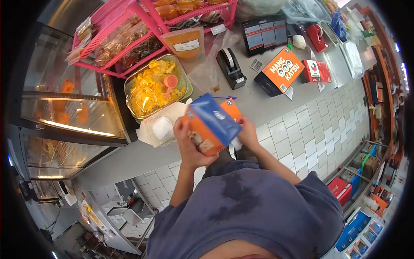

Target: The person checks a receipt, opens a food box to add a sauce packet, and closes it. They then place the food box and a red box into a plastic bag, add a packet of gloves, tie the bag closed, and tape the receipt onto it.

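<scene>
An orange and blue box (pixel 212 123), slightly blurred, is held in front of my body at the counter's edge. My left hand (pixel 192 144) wraps round its left side. On the right, my right hand (pixel 246 133) has its fingers closed at the box's edge, beside an orange flap. Just left of the box, an open white carton (pixel 160 126) holds something whitish. Behind that carton, a glass tray (pixel 186 88) contains yellow chunks, a pink scoop (pixel 170 82) and a clear plastic lid (pixel 144 100).
The steel counter (pixel 241 101) carries a tape dispenser (pixel 231 69), a tablet (pixel 264 34), an orange box (pixel 282 71) and a red box (pixel 317 71). Pink baskets (pixel 125 41) of packets stand at the back left. A lit glass cabinet (pixel 64 108) borders the left side.
</scene>
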The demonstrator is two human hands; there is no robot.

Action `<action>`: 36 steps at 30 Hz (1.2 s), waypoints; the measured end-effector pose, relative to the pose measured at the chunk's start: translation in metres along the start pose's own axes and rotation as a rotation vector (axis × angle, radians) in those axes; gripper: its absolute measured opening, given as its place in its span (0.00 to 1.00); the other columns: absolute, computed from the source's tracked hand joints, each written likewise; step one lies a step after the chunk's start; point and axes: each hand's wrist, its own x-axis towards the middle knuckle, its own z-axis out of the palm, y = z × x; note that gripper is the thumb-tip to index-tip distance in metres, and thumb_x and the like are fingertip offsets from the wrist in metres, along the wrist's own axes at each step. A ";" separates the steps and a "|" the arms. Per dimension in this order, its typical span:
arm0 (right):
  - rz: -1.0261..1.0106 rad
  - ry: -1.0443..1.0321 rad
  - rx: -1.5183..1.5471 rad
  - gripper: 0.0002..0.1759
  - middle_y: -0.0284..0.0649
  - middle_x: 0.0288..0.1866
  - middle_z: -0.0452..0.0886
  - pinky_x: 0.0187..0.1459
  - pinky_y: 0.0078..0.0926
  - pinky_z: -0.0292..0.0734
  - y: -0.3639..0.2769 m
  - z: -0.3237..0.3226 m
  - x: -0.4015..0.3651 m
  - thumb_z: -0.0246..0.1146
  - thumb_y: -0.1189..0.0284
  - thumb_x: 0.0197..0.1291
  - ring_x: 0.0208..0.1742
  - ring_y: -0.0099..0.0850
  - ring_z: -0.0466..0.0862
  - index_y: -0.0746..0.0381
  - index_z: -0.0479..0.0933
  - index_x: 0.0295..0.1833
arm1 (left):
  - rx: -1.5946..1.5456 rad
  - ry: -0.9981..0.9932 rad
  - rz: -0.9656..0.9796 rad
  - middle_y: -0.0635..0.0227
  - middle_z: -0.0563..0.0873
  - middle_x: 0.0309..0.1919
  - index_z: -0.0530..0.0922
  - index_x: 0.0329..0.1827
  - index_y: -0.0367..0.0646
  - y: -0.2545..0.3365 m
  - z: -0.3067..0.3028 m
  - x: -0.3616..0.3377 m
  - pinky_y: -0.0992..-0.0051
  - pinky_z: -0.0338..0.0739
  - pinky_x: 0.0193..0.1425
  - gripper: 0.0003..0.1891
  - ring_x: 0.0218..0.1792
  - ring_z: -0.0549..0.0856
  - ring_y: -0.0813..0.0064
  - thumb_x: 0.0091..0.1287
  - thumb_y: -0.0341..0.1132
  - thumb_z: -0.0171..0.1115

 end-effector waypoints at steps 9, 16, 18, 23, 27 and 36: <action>0.144 0.001 0.718 0.21 0.46 0.48 0.78 0.36 0.24 0.74 0.056 -0.028 -0.052 0.50 0.68 0.64 0.36 0.31 0.81 0.60 0.51 0.58 | 0.671 -0.679 -0.111 0.57 0.63 0.59 0.65 0.61 0.53 -0.009 0.049 0.010 0.44 0.54 0.59 0.47 0.61 0.63 0.55 0.28 0.47 0.67; 0.125 -0.243 0.218 0.30 0.48 0.48 0.78 0.45 0.31 0.73 0.130 -0.125 -0.042 0.57 0.62 0.59 0.41 0.36 0.81 0.60 0.55 0.62 | 0.633 -0.526 -0.072 0.51 0.58 0.63 0.58 0.64 0.39 0.044 0.092 -0.020 0.45 0.51 0.62 0.50 0.64 0.57 0.49 0.35 0.47 0.73; 0.155 -0.170 0.039 0.30 0.51 0.48 0.77 0.48 0.34 0.72 0.153 -0.162 -0.032 0.60 0.62 0.56 0.45 0.42 0.80 0.61 0.60 0.61 | 0.223 -0.656 -0.139 0.48 0.62 0.61 0.58 0.64 0.37 0.074 0.142 -0.043 0.53 0.56 0.61 0.47 0.62 0.61 0.49 0.40 0.45 0.72; -0.020 -0.068 -0.116 0.28 0.52 0.48 0.76 0.50 0.37 0.71 0.168 -0.279 0.018 0.62 0.61 0.53 0.50 0.46 0.76 0.61 0.65 0.57 | 0.006 -1.511 -0.770 0.52 0.72 0.56 0.60 0.65 0.43 0.032 0.289 -0.169 0.60 0.64 0.59 0.32 0.54 0.73 0.50 0.60 0.49 0.56; -0.211 -0.043 -0.242 0.24 0.48 0.48 0.77 0.49 0.37 0.72 0.188 -0.370 0.068 0.61 0.67 0.53 0.49 0.43 0.77 0.60 0.67 0.56 | 0.164 -1.498 0.039 0.53 0.69 0.59 0.66 0.61 0.43 -0.041 0.354 -0.255 0.63 0.64 0.61 0.29 0.58 0.71 0.53 0.61 0.52 0.53; -0.252 0.803 -0.338 0.12 0.43 0.44 0.78 0.47 0.31 0.72 0.272 -0.708 0.263 0.56 0.77 0.54 0.46 0.38 0.77 0.60 0.76 0.45 | 0.054 -1.263 -0.943 0.50 0.74 0.55 0.67 0.61 0.40 0.057 0.445 -0.083 0.64 0.67 0.60 0.31 0.55 0.75 0.54 0.59 0.52 0.54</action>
